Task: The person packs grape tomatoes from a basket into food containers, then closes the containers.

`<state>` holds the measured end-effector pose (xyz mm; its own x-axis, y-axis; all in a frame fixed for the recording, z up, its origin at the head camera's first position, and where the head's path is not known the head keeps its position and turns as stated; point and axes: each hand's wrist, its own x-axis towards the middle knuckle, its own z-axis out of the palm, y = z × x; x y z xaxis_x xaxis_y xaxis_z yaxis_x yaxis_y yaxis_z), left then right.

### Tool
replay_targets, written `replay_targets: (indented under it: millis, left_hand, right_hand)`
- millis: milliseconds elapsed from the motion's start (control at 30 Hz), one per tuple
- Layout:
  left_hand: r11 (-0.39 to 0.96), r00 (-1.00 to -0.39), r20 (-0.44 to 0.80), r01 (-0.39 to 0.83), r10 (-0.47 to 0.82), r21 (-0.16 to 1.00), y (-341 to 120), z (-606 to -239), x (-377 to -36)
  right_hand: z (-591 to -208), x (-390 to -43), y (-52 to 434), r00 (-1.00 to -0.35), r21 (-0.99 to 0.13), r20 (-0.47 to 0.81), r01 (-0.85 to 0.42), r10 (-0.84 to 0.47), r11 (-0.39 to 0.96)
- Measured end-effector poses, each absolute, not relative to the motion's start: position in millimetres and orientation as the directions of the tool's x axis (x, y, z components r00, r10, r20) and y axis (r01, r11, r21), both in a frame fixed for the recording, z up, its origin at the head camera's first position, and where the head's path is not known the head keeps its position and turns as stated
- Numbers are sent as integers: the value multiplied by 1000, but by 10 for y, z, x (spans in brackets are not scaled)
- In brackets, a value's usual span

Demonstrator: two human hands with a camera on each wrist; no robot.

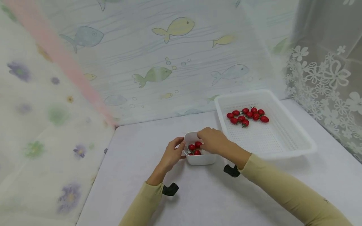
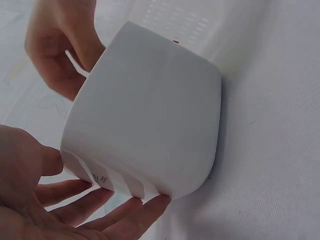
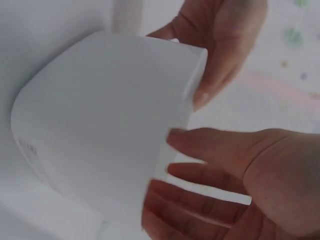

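A small white box (image 1: pixel 201 160) stands on the white-covered table with several red cherry tomatoes (image 1: pixel 196 152) inside. My left hand (image 1: pixel 171 153) holds its left side, thumb near the rim and fingers spread along the wall, as the left wrist view shows with the box's wall (image 2: pixel 145 110) facing it. Over the box's right rim reaches my right hand (image 1: pixel 212 140), fingertips down in the opening beside a tomato. Thumb and fingers (image 3: pixel 215 145) are apart in the right wrist view, with no tomato visible between them; part of the fingertips is hidden by the rim.
A large white perforated basket (image 1: pixel 294 138) stands at the right, holding a cluster of cherry tomatoes (image 1: pixel 245 116) towards its back. Fish-patterned cloth (image 1: pixel 152 75) hangs behind the table, flowered cloth (image 1: pixel 56 116) at the left, and a lace curtain (image 1: pixel 325 75) at the right.
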<state>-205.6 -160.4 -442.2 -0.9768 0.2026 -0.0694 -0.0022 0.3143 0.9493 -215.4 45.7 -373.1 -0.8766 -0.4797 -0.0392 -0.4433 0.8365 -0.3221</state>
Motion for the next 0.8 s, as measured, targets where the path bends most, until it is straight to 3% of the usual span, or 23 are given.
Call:
replay_targets:
  millis: [367, 633, 800]
  left_hand:
    - [331, -981, -79, -17, 175, 944, -1602, -4403, -2042]
    - [313, -980, -81, -21, 181, 950, -1601, -4415, -2050]
    - [311, -981, -78, -19, 180, 950, -1606, -4415, -2053]
  right_hand:
    - [-3479, -2136, 957, -805, -459, -15, -521, -593, 719]
    - [-3357, -2229, 1392, -763, -487, -8, -562, -647, 669]
    - [-3294, -2328, 1678, -777, -478, -4, -551, -629, 684]
